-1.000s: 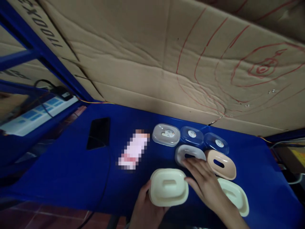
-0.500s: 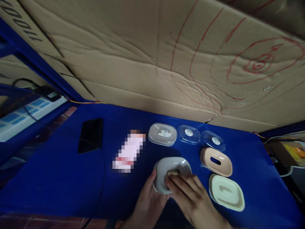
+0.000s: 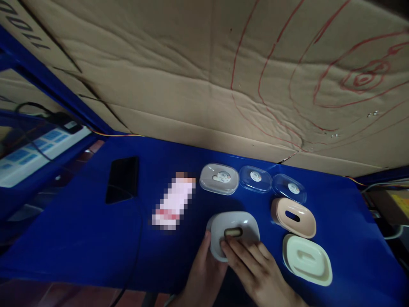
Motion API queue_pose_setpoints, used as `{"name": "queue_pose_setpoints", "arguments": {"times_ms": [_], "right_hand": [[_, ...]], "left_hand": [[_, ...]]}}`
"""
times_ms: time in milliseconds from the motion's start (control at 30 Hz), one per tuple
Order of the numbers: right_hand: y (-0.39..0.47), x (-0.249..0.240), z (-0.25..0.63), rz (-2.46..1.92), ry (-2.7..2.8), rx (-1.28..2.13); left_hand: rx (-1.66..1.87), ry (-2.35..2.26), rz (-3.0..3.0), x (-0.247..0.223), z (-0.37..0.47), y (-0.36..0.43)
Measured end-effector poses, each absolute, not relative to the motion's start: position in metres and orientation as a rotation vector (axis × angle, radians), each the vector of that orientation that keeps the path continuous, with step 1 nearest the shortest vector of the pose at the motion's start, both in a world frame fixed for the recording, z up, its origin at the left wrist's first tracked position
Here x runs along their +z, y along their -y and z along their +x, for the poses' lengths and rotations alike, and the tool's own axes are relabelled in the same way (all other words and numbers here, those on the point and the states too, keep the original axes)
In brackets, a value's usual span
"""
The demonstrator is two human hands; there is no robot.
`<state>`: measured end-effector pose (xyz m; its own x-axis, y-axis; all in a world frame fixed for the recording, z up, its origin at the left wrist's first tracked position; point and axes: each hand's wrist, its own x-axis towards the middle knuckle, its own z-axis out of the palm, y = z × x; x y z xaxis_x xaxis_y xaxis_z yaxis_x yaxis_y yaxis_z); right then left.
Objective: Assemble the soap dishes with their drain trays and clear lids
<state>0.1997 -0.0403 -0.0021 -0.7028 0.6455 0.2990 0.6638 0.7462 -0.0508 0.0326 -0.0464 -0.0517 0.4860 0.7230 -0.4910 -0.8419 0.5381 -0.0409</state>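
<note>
A grey oval dish (image 3: 238, 219) with a slot in its middle is between my two hands, near the front of the table. My left hand (image 3: 207, 268) grips its left side from below, thumb on the outer wall. The fingers of my right hand (image 3: 255, 264) lie together inside the dish, just below the slot, where something pale shows. To the right are a pink slotted dish (image 3: 305, 221) and a pale green dish (image 3: 324, 270). Behind stand a grey dish under a clear cover (image 3: 219, 179) and two clear lids (image 3: 255, 183), (image 3: 289, 192) with round labels.
The blue table (image 3: 86, 243) also bears a black flat device (image 3: 122, 179) with a cable and a pixelated pink item (image 3: 175, 200). A cardboard wall (image 3: 175, 85) rises behind. A white power strip (image 3: 41, 153) is at the left, a box at the far right.
My right fingers have drawn slightly back from the slot, so more of it shows. The view has shifted a little. My left hand still holds the grey dish.
</note>
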Motion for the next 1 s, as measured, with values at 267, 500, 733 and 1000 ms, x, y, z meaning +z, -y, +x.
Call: {"name": "queue_pose_setpoints", "arguments": {"times_ms": [267, 500, 733, 1000], "right_hand": [[0.039, -0.014, 0.205, -1.028, 2.638, 0.009], [0.04, -0.019, 0.204, -1.169, 2.46, 0.233], [0.045, -0.016, 0.205, -1.115, 2.535, 0.091], [0.047, -0.029, 0.205, -1.128, 2.534, 0.102]], "left_hand": [[0.982, -0.47, -0.22, -0.064, 0.039, 0.045], [0.961, -0.421, -0.207, -0.066, 0.043, 0.042], [1.007, -0.397, -0.198, -0.056, 0.042, 0.044], [1.018, -0.425, -0.198, -0.047, 0.036, 0.045]]}}
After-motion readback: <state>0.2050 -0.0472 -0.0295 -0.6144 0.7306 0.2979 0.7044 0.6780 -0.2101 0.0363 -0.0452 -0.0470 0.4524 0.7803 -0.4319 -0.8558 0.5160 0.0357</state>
